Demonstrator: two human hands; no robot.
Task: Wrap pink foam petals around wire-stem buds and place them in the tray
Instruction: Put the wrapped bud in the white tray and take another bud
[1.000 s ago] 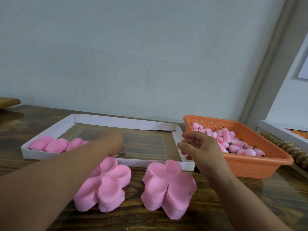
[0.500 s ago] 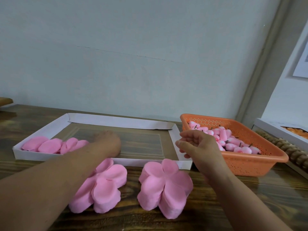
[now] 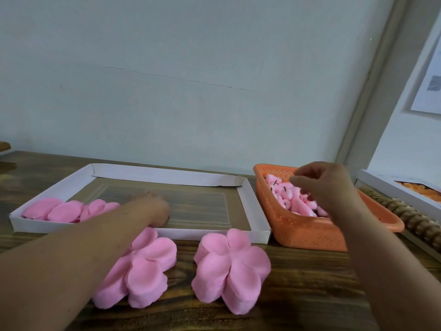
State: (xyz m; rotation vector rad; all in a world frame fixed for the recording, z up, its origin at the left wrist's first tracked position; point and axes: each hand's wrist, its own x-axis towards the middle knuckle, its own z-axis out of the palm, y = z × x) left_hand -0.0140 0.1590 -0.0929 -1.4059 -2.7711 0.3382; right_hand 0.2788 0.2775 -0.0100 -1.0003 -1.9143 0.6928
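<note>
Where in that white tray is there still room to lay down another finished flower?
The white tray is bare across its middle and right, between the left hand and its right wall. Its left end is crowded with pink wrapped pieces. The orange basket, under the right hand, is full of buds.

A wooden bench (image 3: 298, 295) stands against a pale wall. A shallow white tray (image 3: 167, 174) lies on it, with finished pink wrapped pieces (image 3: 64, 210) grouped in its left end. The left hand (image 3: 152, 206) reaches into the tray, back of the hand up; its fingers are hidden from view. Two stacks of pink foam petals lie on the bench in front of the tray: the left stack (image 3: 143, 271), partly under the left forearm, and the right stack (image 3: 231, 266). An orange perforated basket (image 3: 310, 235) just beside the tray's right edge contains pink wire-stem buds (image 3: 286, 194). The right hand (image 3: 327, 185) hovers over the basket, fingers loosely curled downward and blurred.
</note>
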